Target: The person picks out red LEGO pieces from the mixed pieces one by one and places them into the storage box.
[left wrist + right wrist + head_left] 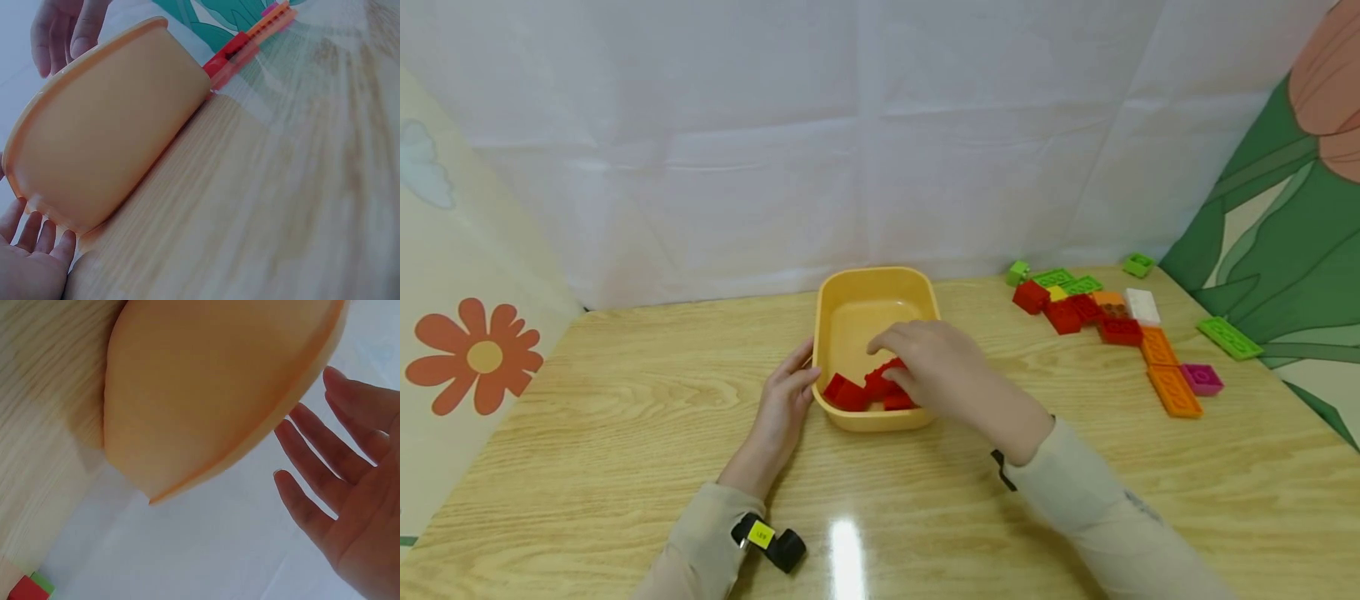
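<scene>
A yellow plastic bin (876, 421) stands on the wooden table with several red toy bricks (846, 392) at its near end. My left hand (784, 402) holds the bin's left side, the thumb at the rim and the fingertips against the outer wall, as the left wrist view also shows. Over the near right part of the bin hovers my right hand (936, 367), palm down. In the right wrist view its fingers (312, 447) are spread and loosely bent, with nothing between them. This hand partly covers the red bricks in the head view.
To the right lies a loose group of bricks: red (1122, 331), orange (1175, 392), green (1229, 337), white (1142, 307) and magenta (1202, 379). A white cloth (715, 167) hangs behind the table. Printed panels stand at both sides.
</scene>
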`<state>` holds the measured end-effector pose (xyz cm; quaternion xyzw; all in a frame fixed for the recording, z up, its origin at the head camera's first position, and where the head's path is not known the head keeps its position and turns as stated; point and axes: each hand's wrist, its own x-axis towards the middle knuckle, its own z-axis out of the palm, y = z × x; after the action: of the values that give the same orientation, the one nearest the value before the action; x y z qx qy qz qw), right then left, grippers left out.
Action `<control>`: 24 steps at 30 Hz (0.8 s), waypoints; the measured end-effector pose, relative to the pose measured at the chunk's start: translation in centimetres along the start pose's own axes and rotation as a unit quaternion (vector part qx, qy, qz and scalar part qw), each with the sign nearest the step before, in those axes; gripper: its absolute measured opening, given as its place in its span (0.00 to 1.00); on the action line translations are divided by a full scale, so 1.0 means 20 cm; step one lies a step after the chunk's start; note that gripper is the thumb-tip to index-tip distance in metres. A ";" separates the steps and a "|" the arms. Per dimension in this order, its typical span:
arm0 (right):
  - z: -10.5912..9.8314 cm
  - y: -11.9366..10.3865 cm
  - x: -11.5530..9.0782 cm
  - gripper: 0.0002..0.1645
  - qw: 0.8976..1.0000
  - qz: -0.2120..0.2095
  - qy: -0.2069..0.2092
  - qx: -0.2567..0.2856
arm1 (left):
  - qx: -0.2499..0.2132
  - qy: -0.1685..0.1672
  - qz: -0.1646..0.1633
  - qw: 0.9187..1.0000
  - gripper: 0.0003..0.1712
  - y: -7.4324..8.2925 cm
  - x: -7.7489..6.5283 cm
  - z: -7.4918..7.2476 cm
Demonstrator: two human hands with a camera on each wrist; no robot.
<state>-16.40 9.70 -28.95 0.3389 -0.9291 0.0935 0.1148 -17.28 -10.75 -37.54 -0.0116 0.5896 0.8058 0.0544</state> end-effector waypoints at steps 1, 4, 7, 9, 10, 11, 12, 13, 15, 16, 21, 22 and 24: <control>0.00 0.01 0.00 0.17 1.000 0.002 0.006 0.000 | -0.001 0.000 0.000 1.000 0.32 0.00 0.00 0.00; -0.02 0.05 0.00 0.15 1.000 0.007 0.024 -0.001 | -0.001 -0.001 0.003 1.000 0.32 0.00 0.00 0.00; -0.03 0.09 0.00 0.14 0.999 0.014 0.036 -0.005 | -0.001 -0.002 0.004 1.000 0.32 0.00 0.00 0.00; -0.04 0.12 0.00 0.14 0.999 0.021 0.036 -0.009 | -0.002 0.000 0.002 1.000 0.32 0.00 0.00 0.00; -0.04 0.13 0.00 0.15 0.999 0.024 0.036 -0.011 | -0.001 0.000 0.001 1.000 0.33 0.00 0.00 0.00; -0.04 0.14 0.00 0.15 0.999 0.027 0.036 -0.012 | 0.000 -0.001 0.001 1.000 0.33 0.00 0.00 0.00; -0.05 0.16 0.00 0.15 0.999 0.030 0.035 -0.012 | 0.000 0.000 0.001 1.000 0.33 0.00 0.00 0.00; -0.05 0.17 0.00 0.15 0.999 0.035 0.034 -0.012 | -0.002 0.001 -0.001 1.000 0.33 0.00 0.00 0.00; -0.05 0.19 0.00 0.15 0.999 0.043 0.031 -0.010 | -0.004 0.001 -0.002 1.000 0.33 0.00 0.00 0.00; -0.05 0.20 0.00 0.15 0.998 0.047 0.028 -0.008 | -0.003 0.000 -0.001 1.000 0.33 0.00 0.00 0.00; -0.05 0.25 -0.01 0.17 0.997 0.077 0.004 -0.001 | -0.007 -0.001 0.004 1.000 0.32 0.00 0.00 0.00; -0.05 0.26 -0.01 0.17 0.996 0.085 -0.001 -0.001 | -0.008 -0.002 0.005 1.000 0.32 0.00 0.00 0.00; -0.05 0.28 -0.01 0.17 0.995 0.101 -0.008 -0.004 | -0.011 -0.003 0.007 1.000 0.32 0.00 0.00 0.00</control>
<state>-19.74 14.34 -28.63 0.2437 -0.9598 0.0980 0.0990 -17.30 -10.72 -37.54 -0.0058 0.5810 0.8123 0.0504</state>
